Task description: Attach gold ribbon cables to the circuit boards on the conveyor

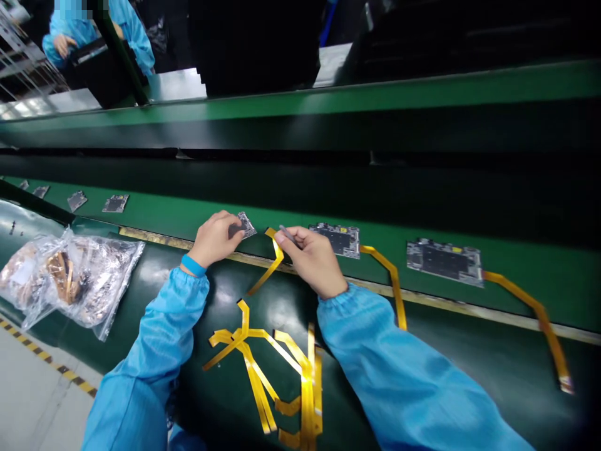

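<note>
My left hand (216,238) grips the near edge of a small circuit board (246,224) on the green belt; its fingers cover part of the board. To its right, my right hand (313,258) is closed with a yellow flex ribbon cable (267,275) at its fingertips. The cable's upper end stands apart from the board, and its tail hangs over the belt's edge. A slim grey piece (288,235), its kind unclear, also shows between thumb and fingers. Just behind this hand lies another circuit board (340,240) with a ribbon cable (392,269) running off its right side.
A further board (444,260) with a ribbon cable (539,310) lies right. Loose ribbon cables (305,388) are heaped on the green worktop (225,413). Clear plastic bags (70,275) lie left. More boards (115,203) sit up the belt. A person (126,31) works beyond.
</note>
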Motion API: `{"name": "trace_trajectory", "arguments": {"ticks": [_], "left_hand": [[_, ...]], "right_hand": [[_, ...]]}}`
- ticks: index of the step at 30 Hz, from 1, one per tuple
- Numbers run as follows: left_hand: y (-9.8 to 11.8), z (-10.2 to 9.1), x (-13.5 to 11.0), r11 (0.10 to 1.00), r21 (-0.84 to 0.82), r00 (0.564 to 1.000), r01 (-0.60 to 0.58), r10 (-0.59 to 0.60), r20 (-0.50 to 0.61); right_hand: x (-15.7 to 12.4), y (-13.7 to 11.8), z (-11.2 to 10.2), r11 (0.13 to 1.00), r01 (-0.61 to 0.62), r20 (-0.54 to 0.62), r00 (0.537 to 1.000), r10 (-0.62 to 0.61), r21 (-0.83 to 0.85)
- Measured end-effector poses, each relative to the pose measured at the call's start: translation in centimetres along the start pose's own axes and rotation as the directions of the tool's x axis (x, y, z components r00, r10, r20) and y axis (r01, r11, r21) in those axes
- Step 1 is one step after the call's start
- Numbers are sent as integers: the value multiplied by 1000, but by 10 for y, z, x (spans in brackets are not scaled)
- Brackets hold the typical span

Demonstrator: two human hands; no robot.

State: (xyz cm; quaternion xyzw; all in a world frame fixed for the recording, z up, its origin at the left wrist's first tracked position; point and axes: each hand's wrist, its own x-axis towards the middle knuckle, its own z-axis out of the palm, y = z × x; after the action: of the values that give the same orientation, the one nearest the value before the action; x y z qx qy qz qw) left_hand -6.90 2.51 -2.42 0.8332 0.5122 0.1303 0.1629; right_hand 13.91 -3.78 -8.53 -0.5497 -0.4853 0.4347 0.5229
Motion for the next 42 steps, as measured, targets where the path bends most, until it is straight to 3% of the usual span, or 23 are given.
{"name": "trace_trajectory", "arguments": {"ticks": [3, 6, 13, 17, 20, 23, 29, 42], "left_hand": [[8, 0, 7, 952, 306, 996, -11, -15, 83], [14, 2, 15, 880, 470, 982, -68, -23, 185], [-7, -17, 30, 843, 462, 920, -275, 90, 383], [-6, -20, 32, 899, 393, 957, -191, 81, 278], [8, -6, 34, 941, 338, 980, -5, -63, 188], [24, 11, 37, 945, 310, 967, 102, -168, 192], [41, 29, 43, 928, 349, 968, 129, -194, 159], [54, 41, 43, 920, 382, 978, 92, -155, 136]], "right_hand": [[3, 6, 0, 999, -9, -18, 1000, 10, 45], [5, 9, 2, 998, -2, -24, 1000, 4, 58], [12, 13, 2, 998, -4, 25, 1000, 2, 62], [28, 20, -1, 999, 8, 45, 999, -6, -45], [42, 26, -5, 987, 3, 31, 1000, 2, -160], [51, 30, -11, 965, 18, 29, 1000, -11, -263], [56, 38, -21, 958, 50, 89, 996, -26, -282], [59, 48, -33, 945, 34, 82, 997, -7, -326]]}}
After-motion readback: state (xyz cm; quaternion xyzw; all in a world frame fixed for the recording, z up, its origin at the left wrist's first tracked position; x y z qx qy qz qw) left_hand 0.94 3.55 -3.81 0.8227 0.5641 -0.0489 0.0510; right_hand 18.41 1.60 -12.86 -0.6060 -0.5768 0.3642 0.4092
